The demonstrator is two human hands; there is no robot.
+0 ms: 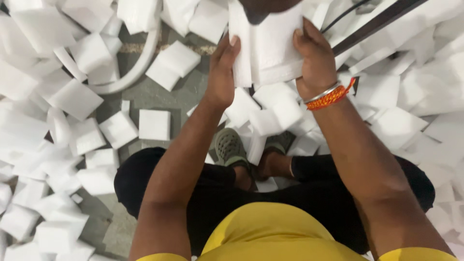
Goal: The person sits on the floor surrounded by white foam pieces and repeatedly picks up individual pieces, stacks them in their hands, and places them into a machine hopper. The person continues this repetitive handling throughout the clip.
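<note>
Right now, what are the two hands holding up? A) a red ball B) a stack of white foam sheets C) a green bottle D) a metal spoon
B: the left hand and right hand grip a stack of white foam sheets from either side.

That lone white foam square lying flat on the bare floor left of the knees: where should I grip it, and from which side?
Probably pinch the foam square across its left and right edges, coming straight down from above. It lies flat, with bare floor at its top and right, though another foam piece crowds the left edge.
</note>
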